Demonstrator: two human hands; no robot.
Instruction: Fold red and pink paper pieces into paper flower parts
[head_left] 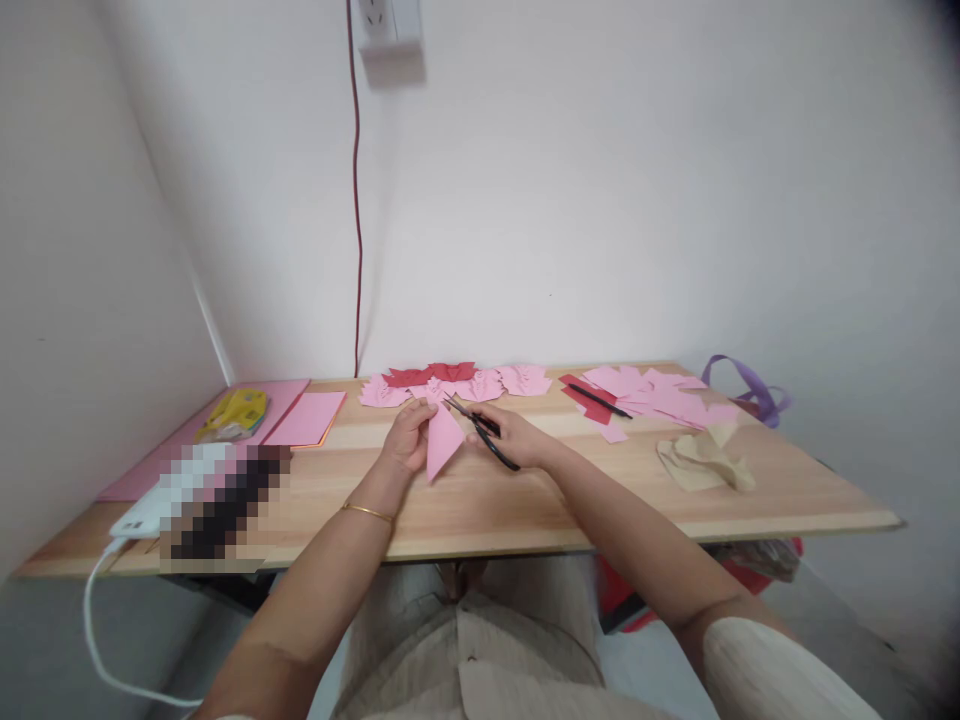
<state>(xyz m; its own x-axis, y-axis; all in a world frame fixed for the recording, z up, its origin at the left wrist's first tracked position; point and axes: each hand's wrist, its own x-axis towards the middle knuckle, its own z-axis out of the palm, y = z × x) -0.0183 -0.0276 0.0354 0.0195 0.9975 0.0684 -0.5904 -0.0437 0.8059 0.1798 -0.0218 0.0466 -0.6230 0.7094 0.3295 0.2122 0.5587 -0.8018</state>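
Between the thumb and fingers of my left hand (410, 436) is a folded piece of pink paper (444, 442), its point hanging toward me. My right hand (513, 436) grips a pair of scissors with black handles (496, 448). The scissor blades reach left to the paper's upper edge; whether they touch it I cannot tell. Just behind my hands, cut pink paper shapes (523, 380) and red paper shapes (452, 371) with jagged edges lie in rows along the wall.
Pink paper scraps (660, 392) and a black pen (600, 400) on red paper (592, 403) lie at the right. Nearer sits crumpled tan paper (701, 460). Pink sheets (306, 418), a yellow packet (234, 414) and a white device with a cable (142, 512) occupy the left.
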